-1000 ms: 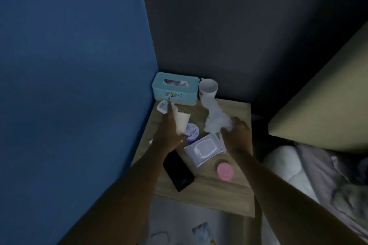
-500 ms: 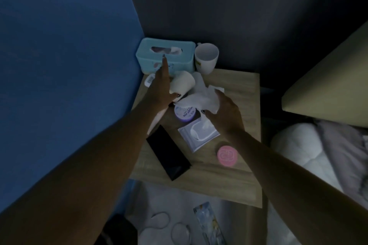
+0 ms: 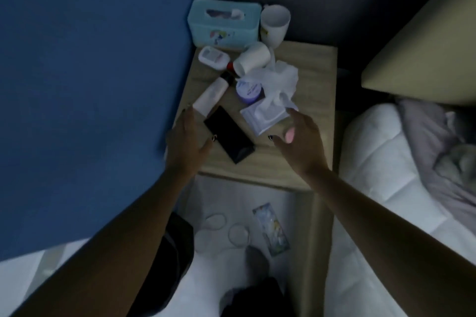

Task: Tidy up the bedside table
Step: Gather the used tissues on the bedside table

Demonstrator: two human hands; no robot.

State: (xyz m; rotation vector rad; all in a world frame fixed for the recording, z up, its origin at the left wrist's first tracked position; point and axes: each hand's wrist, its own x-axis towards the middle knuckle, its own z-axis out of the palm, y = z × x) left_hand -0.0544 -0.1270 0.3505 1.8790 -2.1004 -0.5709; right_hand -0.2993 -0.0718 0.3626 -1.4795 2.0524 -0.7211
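Dim light covered the bedside table [image 3: 309, 152]. Over it, the left hand [image 3: 186, 141] hovered spread and empty, its thumb just beside the black phone [image 3: 228, 134]. The right hand [image 3: 301, 141] hovered open and empty, the wipes pack [image 3: 262, 117] just beyond its fingertips [image 3: 292, 110], the crumpled tissue [image 3: 279, 80] farther off.

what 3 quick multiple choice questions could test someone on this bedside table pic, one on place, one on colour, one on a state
1. Where is the tissue box?
A. back left corner of the table
B. front right corner
C. on the floor

2. What colour is the phone?
A. white
B. black
C. pink

3. How is the paper cup?
A. upright
B. stacked in the mug
C. lying on its side

Answers: 1 A, it sits against both walls beside the mug. 2 B, a dark slab near the left hand. 3 C, its side rests on the table.
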